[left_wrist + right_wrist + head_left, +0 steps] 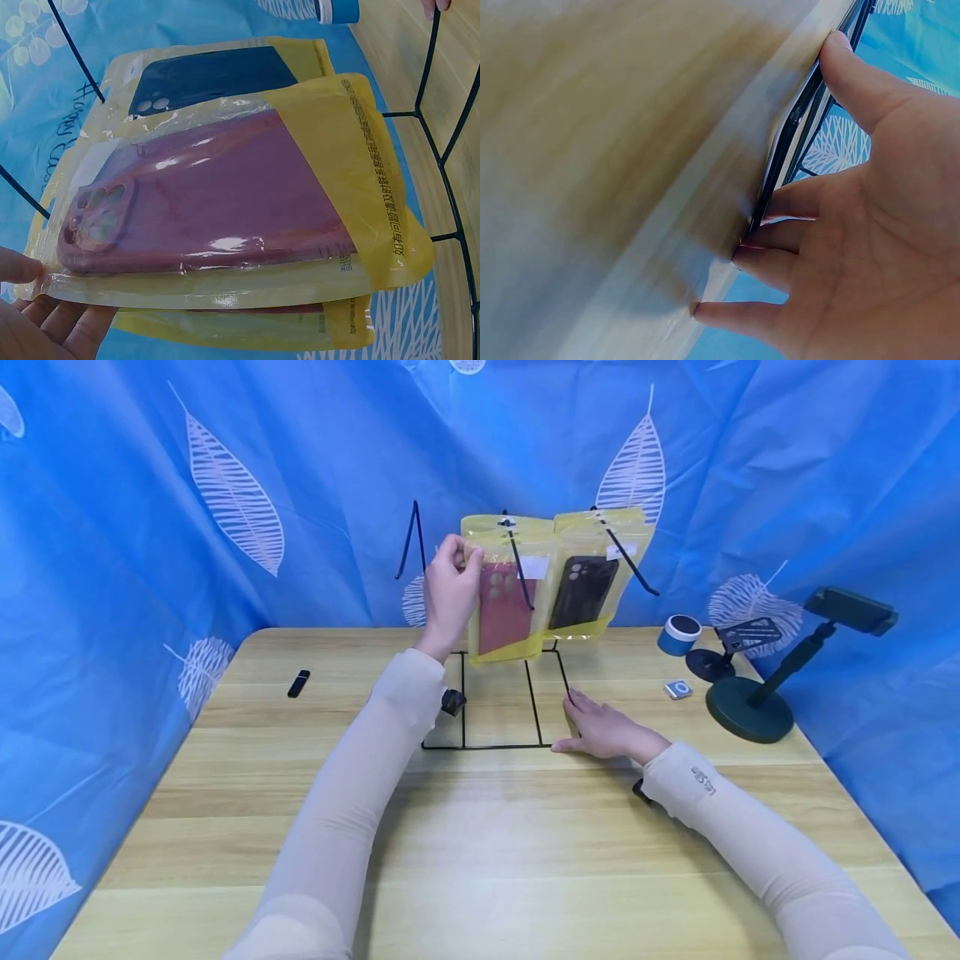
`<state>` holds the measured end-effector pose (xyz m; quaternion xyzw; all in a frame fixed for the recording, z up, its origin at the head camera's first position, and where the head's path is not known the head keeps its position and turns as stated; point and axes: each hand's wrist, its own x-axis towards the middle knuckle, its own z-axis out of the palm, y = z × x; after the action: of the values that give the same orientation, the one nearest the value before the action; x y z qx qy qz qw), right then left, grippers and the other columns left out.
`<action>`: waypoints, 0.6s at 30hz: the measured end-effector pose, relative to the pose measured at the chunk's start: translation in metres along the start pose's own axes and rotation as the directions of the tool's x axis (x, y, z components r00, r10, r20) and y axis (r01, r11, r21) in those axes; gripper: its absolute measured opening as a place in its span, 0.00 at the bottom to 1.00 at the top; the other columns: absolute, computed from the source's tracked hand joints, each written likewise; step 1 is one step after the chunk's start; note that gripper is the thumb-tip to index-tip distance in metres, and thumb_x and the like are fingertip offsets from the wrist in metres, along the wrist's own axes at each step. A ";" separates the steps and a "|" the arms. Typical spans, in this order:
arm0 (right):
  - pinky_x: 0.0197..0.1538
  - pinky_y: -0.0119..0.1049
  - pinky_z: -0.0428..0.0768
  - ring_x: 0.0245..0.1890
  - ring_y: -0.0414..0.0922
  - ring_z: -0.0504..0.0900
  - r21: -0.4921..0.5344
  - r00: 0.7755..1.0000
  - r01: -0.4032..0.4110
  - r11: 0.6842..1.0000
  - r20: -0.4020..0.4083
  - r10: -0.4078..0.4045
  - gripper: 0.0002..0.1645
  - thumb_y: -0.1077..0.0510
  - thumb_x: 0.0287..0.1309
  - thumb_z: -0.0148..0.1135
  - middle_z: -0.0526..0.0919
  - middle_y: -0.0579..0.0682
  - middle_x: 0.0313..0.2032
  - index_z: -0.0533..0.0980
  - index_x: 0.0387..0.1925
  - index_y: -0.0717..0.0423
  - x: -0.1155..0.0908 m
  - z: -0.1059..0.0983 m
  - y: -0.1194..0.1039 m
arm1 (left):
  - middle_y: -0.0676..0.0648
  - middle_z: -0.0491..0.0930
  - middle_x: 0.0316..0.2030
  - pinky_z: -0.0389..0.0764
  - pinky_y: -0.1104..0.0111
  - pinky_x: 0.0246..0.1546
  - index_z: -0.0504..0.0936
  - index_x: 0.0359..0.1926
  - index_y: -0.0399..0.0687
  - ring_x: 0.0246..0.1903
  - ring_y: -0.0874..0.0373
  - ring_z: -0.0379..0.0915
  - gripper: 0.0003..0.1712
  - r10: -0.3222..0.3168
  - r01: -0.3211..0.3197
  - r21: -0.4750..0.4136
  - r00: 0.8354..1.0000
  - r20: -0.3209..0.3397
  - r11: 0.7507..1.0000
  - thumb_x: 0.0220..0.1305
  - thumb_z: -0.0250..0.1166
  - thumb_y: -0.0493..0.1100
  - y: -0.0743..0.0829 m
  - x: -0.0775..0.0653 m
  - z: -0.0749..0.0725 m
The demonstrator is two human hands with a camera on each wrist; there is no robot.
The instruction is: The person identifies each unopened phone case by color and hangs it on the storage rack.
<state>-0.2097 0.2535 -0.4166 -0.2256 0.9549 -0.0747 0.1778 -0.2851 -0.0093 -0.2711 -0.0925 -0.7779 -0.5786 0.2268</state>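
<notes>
A black wire rack [495, 747] stands on the wooden table with prongs rising behind. On its middle prong hangs a yellow-edged clear bag with a pink phone case [506, 614]. My left hand [453, 589] pinches this bag's left edge near the top, thumb in front and fingers behind in the left wrist view. At least one more bag [225, 330] shows behind it there. A similar bag with a dark phone case [581, 589] hangs from the right prong. My right hand [607, 727] rests at the base's front right corner, fairly straight fingers touching wire and table.
The left prong [408, 539] carries no bag. At the table's right stand a green phone stand [750, 710], a small black stand [711, 665], a blue round container [678, 637] and a small square gadget [678, 689]. A black stick-like item [298, 683] lies at left.
</notes>
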 end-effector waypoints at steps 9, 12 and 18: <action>0.73 0.67 0.54 0.78 0.61 0.43 0.007 1.000 -0.003 1.000 0.004 0.002 0.59 0.30 0.65 0.52 0.40 0.67 0.77 0.46 0.76 0.68 0.000 -0.002 -0.002 | 0.46 0.85 0.48 0.78 0.70 0.36 0.77 0.48 0.44 0.40 0.57 0.82 0.14 -0.025 0.024 0.025 0.999 0.020 0.999 0.72 0.59 0.50 0.002 0.001 -0.003; 0.73 0.67 0.54 0.78 0.61 0.42 0.001 1.000 -0.006 1.000 0.007 0.006 0.59 0.30 0.65 0.52 0.39 0.66 0.77 0.46 0.76 0.68 0.001 -0.001 -0.003 | 0.46 0.85 0.51 0.82 0.67 0.44 0.77 0.52 0.45 0.47 0.56 0.83 0.16 -0.018 0.017 0.047 1.000 0.021 0.999 0.72 0.59 0.51 0.001 -0.001 -0.007; 0.74 0.66 0.52 0.78 0.61 0.42 0.014 1.000 -0.023 1.000 0.010 0.023 0.59 0.30 0.65 0.52 0.39 0.67 0.77 0.46 0.76 0.69 0.000 -0.001 -0.002 | 0.46 0.82 0.53 0.83 0.64 0.49 0.76 0.54 0.45 0.48 0.53 0.83 0.18 -0.020 0.017 0.068 0.999 0.045 0.998 0.71 0.61 0.51 -0.006 -0.013 -0.015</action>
<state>-0.2085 0.2516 -0.4153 -0.2136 0.9560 -0.0785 0.1849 -0.2726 -0.0238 -0.2782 -0.0907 -0.8028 -0.5520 0.2065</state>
